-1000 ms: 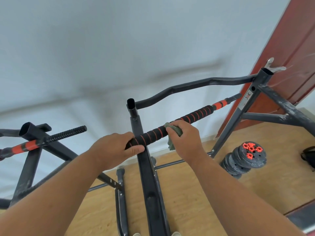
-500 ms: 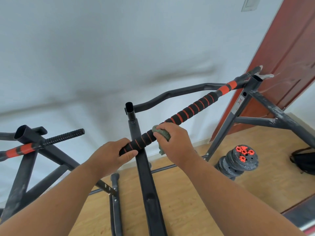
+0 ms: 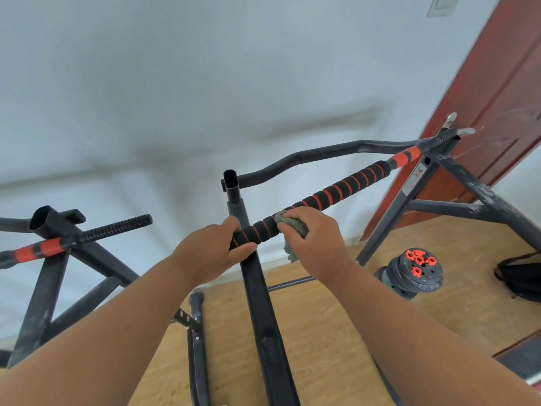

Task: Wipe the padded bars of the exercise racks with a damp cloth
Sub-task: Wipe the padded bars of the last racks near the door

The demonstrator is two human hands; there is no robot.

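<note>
A black foam-padded bar [image 3: 336, 191] with orange spiral stripes runs from the centre up to the right, its far end lying on the right rack post [image 3: 421, 183]. My left hand [image 3: 210, 253] grips the bar's near end beside the black centre upright [image 3: 234, 197]. Just right of it, my right hand [image 3: 316, 238] holds a grey-green damp cloth [image 3: 292, 227] wrapped around the padding; a tail of cloth hangs below the bar. A second bar [image 3: 73, 241] with orange bands and a threaded end lies on the left rack [image 3: 44, 276].
A curved black pull-up bar [image 3: 322, 156] spans behind the padded bar. Black weight plates with orange collars [image 3: 412, 271] are stacked on the wooden floor at right, next to a black bag [image 3: 521, 279]. A red-brown door [image 3: 497, 98] stands right; a white wall is behind.
My right hand with the cloth has slid down the padded bar towards my left hand. The bar's far end has risen onto the right rack post.
</note>
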